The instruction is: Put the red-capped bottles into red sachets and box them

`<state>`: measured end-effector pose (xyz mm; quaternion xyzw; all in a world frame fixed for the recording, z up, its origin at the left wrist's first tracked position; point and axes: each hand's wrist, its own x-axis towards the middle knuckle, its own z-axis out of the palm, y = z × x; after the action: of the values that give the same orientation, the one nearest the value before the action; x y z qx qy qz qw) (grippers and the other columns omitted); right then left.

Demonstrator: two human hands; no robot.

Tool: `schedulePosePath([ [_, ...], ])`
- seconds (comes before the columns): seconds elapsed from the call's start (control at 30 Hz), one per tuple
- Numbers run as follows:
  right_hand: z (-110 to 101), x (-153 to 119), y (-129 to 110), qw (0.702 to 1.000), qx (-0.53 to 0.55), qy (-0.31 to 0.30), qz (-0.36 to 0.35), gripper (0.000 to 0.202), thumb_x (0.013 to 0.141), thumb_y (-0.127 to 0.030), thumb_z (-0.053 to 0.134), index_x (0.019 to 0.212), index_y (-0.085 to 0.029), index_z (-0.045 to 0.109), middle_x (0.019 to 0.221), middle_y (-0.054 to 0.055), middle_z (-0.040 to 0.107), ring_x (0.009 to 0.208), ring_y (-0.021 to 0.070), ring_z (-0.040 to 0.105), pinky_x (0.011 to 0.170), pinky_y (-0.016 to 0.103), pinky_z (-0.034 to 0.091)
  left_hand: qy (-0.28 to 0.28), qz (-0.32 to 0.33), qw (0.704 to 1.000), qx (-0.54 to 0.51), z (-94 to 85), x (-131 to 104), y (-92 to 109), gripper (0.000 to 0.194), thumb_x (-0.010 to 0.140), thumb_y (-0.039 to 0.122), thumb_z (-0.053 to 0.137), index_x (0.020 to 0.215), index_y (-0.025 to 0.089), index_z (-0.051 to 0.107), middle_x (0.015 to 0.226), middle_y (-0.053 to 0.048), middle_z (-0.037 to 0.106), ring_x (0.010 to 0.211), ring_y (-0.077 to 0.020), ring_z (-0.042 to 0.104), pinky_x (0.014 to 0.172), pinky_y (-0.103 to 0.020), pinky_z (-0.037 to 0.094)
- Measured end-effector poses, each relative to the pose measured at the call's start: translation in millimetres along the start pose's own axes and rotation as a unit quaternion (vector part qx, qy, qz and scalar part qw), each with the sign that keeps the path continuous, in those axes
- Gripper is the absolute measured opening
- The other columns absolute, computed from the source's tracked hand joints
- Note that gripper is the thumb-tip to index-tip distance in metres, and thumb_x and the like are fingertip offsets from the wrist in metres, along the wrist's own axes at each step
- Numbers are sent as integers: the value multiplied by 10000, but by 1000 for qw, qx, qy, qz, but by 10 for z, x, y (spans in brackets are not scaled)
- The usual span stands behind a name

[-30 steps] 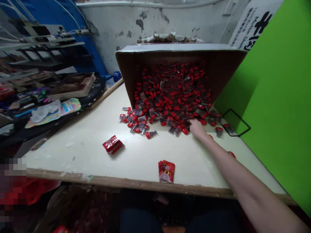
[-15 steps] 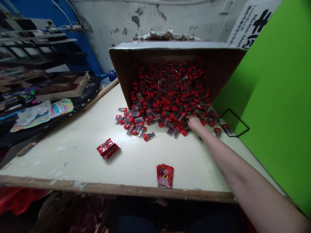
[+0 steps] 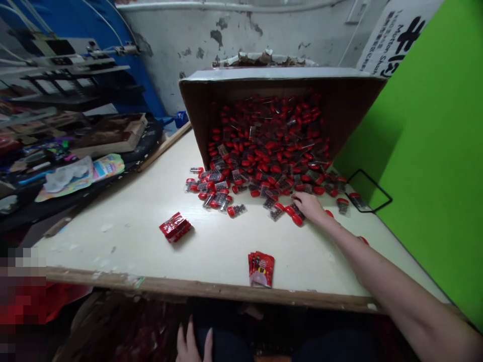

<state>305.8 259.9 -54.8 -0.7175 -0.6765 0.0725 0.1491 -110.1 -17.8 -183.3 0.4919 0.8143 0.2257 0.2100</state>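
My right hand (image 3: 308, 206) reaches in from the right, its fingers curled down onto small red-capped clear packets (image 3: 295, 215) at the front of a spilled pile. Exactly how the fingertips grip is partly hidden. Small dark balls show inside several packets. The pile (image 3: 264, 151) fills the mouth of a cardboard box (image 3: 352, 108) lying on its side and spreads onto the table (image 3: 136, 216). Below the table edge, over my lap, my left hand (image 3: 192, 344) is partly in view, fingers apart and holding nothing.
Fanned red printed sachets (image 3: 261, 270) lie near the front edge, and another red sachet bundle (image 3: 175, 228) lies further left. A black wire frame (image 3: 372, 193) stands against the green panel (image 3: 433, 151). On the left is a dark work surface with a wooden frame (image 3: 113, 136).
My right hand has drawn back slightly from the pile, and red-capped packets now lie further forward beneath it. My left hand has risen further into view. The whole view has shifted a little.
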Motion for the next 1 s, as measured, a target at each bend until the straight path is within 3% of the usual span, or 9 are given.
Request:
schedulePosePath([
  [0.17, -117, -376, -60, 999, 17, 26, -14, 256, 841, -202, 530, 1061, -162, 655, 1028, 92, 670, 933, 203, 602, 847, 302, 428, -23, -4, 999, 25, 70, 26, -132, 629, 811, 504, 376, 1311, 129, 440, 1396, -214, 368, 1299, -370, 346, 938, -515, 413],
  [0.33, 11, -621, -496, 997, 58, 57, -12, 248, 884, -237, 463, 1029, -179, 655, 974, 76, 682, 876, 193, 618, 799, 316, 460, -35, -14, 998, 45, 100, 38, -192, 688, 814, 529, 350, 1315, 64, 428, 1418, -261, 306, 1279, -391, 367, 932, -517, 412],
  [0.43, 116, -684, -709, 995, 82, 55, -22, 205, 860, -218, 498, 959, -213, 677, 921, 44, 694, 826, 170, 629, 765, 285, 471, -27, -20, 999, 37, 113, 42, -214, 636, 800, 516, 391, 1302, 133, 458, 1404, -218, 356, 1275, -371, 384, 920, -505, 429],
  [0.5, 109, -651, -697, 994, 88, 66, -9, 208, 857, -222, 494, 951, -212, 679, 919, 44, 696, 816, 167, 629, 755, 282, 471, -24, -15, 999, 36, 118, 44, -226, 618, 806, 509, 385, 1303, 148, 458, 1402, -206, 366, 1289, -362, 369, 927, -504, 424],
  [0.6, -11, -546, -481, 991, 79, 95, 45, 239, 863, -254, 462, 947, -183, 675, 891, 64, 699, 771, 185, 626, 708, 302, 469, -40, -18, 998, 45, 119, 46, -233, 677, 812, 535, 353, 1314, 88, 433, 1421, -249, 305, 1281, -385, 369, 935, -518, 410],
  [0.73, -118, -530, -261, 989, 58, 108, 77, 235, 843, -270, 471, 901, -173, 677, 833, 73, 698, 735, 209, 614, 674, 313, 446, -47, -24, 998, 39, 105, 36, -203, 677, 813, 539, 347, 1331, 109, 412, 1440, -231, 280, 1287, -381, 360, 946, -523, 400],
  [0.83, -22, -630, -369, 994, 50, 88, 42, 220, 838, -275, 490, 891, -186, 684, 875, 66, 693, 805, 208, 600, 751, 307, 426, -44, -25, 998, 38, 82, 16, -147, 664, 826, 529, 333, 1342, 117, 395, 1446, -224, 272, 1299, -375, 344, 964, -523, 384],
  [0.9, 90, -666, -518, 995, 46, 86, 25, 270, 845, -319, 497, 996, -173, 667, 964, 89, 678, 905, 230, 572, 823, 328, 399, -42, -24, 998, 37, 68, 2, -113, 662, 828, 526, 334, 1347, 118, 386, 1446, -222, 272, 1309, -370, 329, 979, -520, 372],
  [1.0, 230, -601, -709, 994, 14, 93, 62, 474, 850, -455, 477, 1167, -119, 583, 1113, 163, 620, 1050, 300, 493, 884, 406, 346, -37, -18, 999, 18, 61, -5, -118, 625, 825, 515, 354, 1331, 152, 404, 1434, -190, 306, 1320, -349, 318, 994, -502, 370],
])
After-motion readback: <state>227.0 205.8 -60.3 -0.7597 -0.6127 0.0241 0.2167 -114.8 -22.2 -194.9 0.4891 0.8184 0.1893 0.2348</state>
